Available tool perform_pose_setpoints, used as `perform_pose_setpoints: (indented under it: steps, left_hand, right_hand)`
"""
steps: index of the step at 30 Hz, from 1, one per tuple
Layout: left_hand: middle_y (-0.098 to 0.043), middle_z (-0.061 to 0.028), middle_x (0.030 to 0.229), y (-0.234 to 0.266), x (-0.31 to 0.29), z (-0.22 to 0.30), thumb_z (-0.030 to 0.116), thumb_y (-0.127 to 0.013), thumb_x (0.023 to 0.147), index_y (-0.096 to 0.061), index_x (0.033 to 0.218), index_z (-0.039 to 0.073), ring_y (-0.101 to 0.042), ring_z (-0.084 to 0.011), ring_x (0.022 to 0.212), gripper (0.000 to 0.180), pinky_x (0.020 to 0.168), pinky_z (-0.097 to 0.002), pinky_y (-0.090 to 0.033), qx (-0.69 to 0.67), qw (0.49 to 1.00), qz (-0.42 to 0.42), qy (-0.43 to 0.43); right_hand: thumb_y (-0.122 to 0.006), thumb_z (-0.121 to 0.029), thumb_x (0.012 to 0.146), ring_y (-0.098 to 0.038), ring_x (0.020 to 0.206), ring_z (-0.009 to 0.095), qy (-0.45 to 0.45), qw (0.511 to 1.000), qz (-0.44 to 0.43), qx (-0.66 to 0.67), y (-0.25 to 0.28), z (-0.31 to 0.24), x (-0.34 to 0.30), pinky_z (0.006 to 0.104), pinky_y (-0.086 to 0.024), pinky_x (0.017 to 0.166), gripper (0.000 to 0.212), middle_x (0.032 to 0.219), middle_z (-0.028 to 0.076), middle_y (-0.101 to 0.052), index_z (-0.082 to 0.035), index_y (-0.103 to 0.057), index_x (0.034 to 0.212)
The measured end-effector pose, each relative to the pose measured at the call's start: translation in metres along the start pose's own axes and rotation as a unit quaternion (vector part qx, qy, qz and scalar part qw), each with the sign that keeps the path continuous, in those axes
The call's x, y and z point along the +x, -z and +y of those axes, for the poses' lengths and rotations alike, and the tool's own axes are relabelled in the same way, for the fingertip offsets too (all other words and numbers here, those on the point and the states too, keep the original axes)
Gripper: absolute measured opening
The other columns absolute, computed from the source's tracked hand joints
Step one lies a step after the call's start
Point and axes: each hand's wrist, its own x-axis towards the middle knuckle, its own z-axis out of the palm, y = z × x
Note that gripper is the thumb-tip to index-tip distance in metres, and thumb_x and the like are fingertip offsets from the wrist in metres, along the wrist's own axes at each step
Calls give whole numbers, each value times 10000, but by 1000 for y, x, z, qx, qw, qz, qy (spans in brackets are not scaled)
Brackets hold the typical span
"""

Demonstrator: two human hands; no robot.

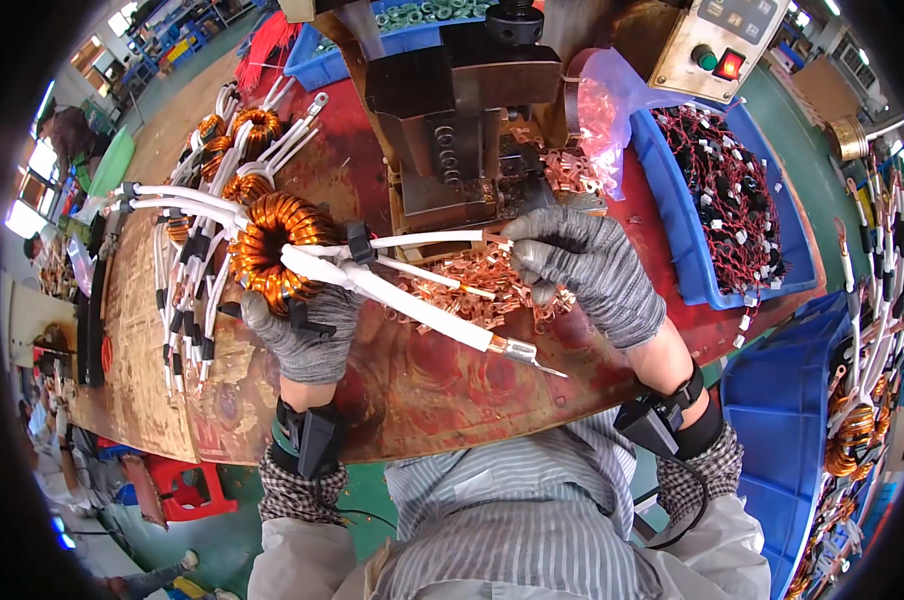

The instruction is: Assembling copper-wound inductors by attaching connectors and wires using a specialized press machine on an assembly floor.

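My left hand (315, 338), in a grey glove, grips a copper-wound toroidal coil (307, 222) from below. White sleeved leads stick out of the coil to both sides, some with black bands. My gloved right hand (594, 268) pinches the bare tip of a thin white lead (427, 240) that points right. Whether a small copper terminal sits in those fingertips, I cannot tell. A thick white lead (422, 308) slants toward me and ends in a silvery tip. Beneath the leads lies a heap of small copper terminals (452, 272).
A dark press (452, 120) stands just beyond my hands, with a control box (717, 45) at its right. A blue bin (794, 225) holds red and black wires. More coils (258, 128) lie at left. A blue crate (772, 400) stands beside the table's right edge.
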Motion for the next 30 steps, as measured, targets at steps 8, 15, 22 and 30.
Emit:
perform_pose_setpoints:
  steps: [8,15,22,30]
  left_hand:
    - [-343,-144,1309,-3,1,-3,544,-685,604,-293,1312,96,-390,-371,1152,925,1024,-472,-271,0,1000,12,-8]
    - [-408,-122,1262,5,-1,0,559,-661,628,-317,1297,103,-437,-313,1114,880,965,-453,-354,64,997,-51,3]
    - [-483,-96,1147,-1,-3,-7,630,-568,681,-315,1288,101,-473,-256,1043,844,955,-429,-348,206,973,-58,-85]
    - [-411,-102,1242,0,-11,-17,626,-544,704,-282,1305,63,-393,-254,1154,864,1030,-401,-261,318,941,-56,-101]
  right_hand:
    - [-571,-115,830,-571,701,85,21,999,-26,-26,0,-5,7,212,-504,631,205,822,33,-585,-2,-593,999]
    - [-557,-97,835,-585,712,91,20,999,-17,32,0,-9,10,214,-506,644,202,802,34,-602,-2,-592,1009]
    - [-585,-92,811,-593,708,128,37,996,20,84,4,-3,29,241,-524,609,177,793,64,-582,12,-539,946]
    - [-593,-63,790,-581,667,131,35,998,40,46,12,-9,48,237,-527,571,169,759,71,-566,24,-531,921]
